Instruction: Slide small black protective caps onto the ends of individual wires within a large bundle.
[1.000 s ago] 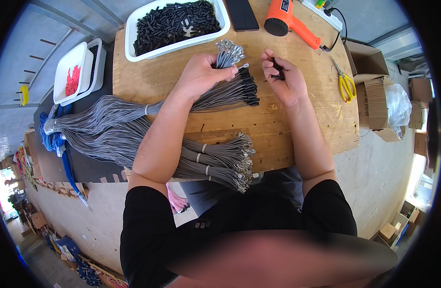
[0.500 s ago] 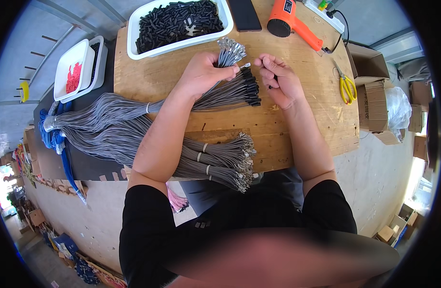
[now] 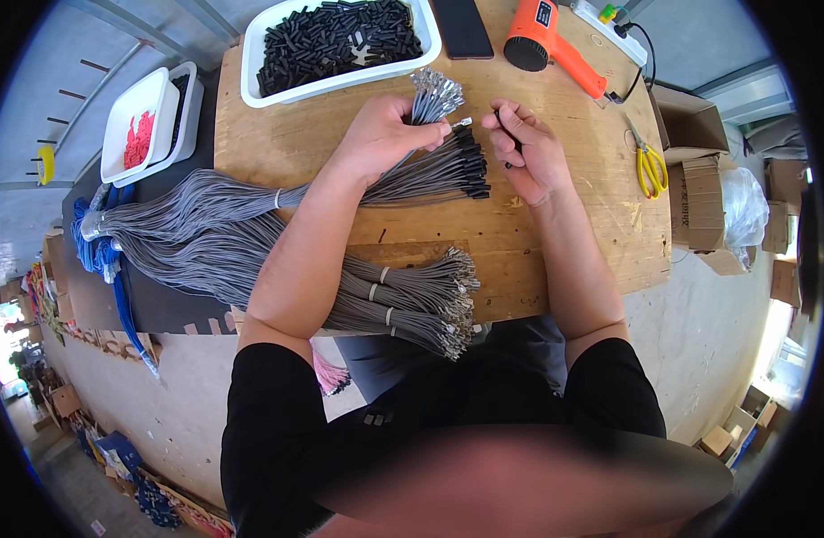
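My left hand point(image 3: 382, 136) is closed round a bunch of grey wires point(image 3: 427, 108) with bare metal terminals fanned out on top. One wire's terminal point(image 3: 463, 123) sticks out past my left thumb, toward the right. My right hand point(image 3: 529, 151) is just right of it, fingers curled, with a small black sleeve point(image 3: 499, 117) at the fingertips and more black showing in the palm. Below the left hand, wires of the same bundle lie with black sleeves point(image 3: 472, 163) on their ends. Nearer to me rest tied grey wire bundles point(image 3: 403, 296) with bare terminals.
A white tray point(image 3: 251, 85) of black sleeves stands at the back, beside a dark phone point(image 3: 463, 29). An orange heat gun point(image 3: 555, 52) and yellow-handled scissors point(image 3: 650, 169) lie to the right. A white tray point(image 3: 118, 125) with red pieces stands left. Cardboard boxes point(image 3: 699, 170) adjoin the table.
The right hand's fingers have shifted slightly, and the black sleeve now shows at their tips. My left hand keeps its hold on the wires, nearly still.
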Demonstrator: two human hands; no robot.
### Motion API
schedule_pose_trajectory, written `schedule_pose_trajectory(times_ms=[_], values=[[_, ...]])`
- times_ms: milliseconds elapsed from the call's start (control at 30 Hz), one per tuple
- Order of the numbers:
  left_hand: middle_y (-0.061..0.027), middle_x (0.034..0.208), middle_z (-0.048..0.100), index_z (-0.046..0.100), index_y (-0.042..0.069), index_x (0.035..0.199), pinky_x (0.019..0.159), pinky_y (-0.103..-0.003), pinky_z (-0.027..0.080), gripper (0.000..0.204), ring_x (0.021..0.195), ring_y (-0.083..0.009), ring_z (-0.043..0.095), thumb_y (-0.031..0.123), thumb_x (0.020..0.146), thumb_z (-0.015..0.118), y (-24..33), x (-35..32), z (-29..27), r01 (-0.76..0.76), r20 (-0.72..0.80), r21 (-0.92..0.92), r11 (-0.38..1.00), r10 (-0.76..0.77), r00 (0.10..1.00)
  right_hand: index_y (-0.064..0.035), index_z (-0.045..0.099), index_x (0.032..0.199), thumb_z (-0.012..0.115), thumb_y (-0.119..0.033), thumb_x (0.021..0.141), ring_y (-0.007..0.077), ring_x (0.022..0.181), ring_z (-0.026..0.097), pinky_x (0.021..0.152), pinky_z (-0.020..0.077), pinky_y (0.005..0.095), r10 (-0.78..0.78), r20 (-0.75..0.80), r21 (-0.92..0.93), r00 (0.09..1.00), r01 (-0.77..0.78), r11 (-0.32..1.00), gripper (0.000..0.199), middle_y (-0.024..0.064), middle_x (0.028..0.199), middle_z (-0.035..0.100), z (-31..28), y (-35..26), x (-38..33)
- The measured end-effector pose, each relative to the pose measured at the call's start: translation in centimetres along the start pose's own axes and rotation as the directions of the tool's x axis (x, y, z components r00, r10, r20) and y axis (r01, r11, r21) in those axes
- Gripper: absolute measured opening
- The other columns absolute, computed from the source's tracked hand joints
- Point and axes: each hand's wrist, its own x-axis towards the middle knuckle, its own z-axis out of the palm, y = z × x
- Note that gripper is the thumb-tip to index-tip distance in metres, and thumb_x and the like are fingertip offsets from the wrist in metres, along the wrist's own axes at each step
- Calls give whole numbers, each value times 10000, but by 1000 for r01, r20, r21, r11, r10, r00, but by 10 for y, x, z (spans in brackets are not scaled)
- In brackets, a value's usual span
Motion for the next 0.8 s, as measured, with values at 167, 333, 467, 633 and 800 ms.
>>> schedule_pose_trajectory(times_ms=[167, 333, 467, 633, 800], values=[[-73, 841, 697, 702, -55, 984, 739, -278, 523, 208, 771, -130, 643, 110, 871, 758, -1, 0, -1, -14, 19, -14, 1000, 15, 1000, -16, 584, 1084, 554, -167, 1044, 63, 601, 434, 447, 307, 183, 28, 2, 140, 1000, -28, 990, 159, 44, 872, 625, -8, -2, 0], [-78, 843, 699, 703, -55, 988, 741, -280, 523, 212, 774, -133, 645, 109, 867, 762, -1, 0, -1, -2, 9, -31, 1000, 2, 1000, -8, 616, 1090, 597, -120, 1006, 54, 603, 448, 450, 305, 180, 31, 42, -29, 999, -30, 999, 141, 62, 910, 661, -1, -3, -4], [-84, 849, 701, 701, -59, 995, 744, -279, 525, 227, 777, -138, 650, 112, 861, 768, 1, -1, 0, 12, 3, -57, 998, -12, 1000, 1, 648, 1106, 616, -26, 959, 42, 621, 463, 492, 323, 171, -31, 28, -205, 999, 36, 978, 154, 108, 978, 707, 8, -2, -9], [-84, 855, 701, 701, -58, 994, 746, -280, 527, 229, 776, -139, 651, 115, 859, 768, -1, 0, -1, 12, 3, -65, 998, -11, 1000, -6, 660, 1095, 630, -6, 949, 37, 622, 448, 537, 338, 184, -85, 54, -256, 995, 96, 962, 149, 118, 983, 721, 10, 0, -10], [-78, 851, 700, 704, -52, 984, 743, -279, 522, 217, 770, -136, 646, 119, 863, 763, -2, 0, -1, 6, 2, -61, 998, -6, 1000, -10, 664, 1094, 642, -11, 947, 36, 620, 441, 542, 335, 190, -89, 79, -275, 993, 107, 955, 148, 109, 971, 725, 11, 1, -11]])
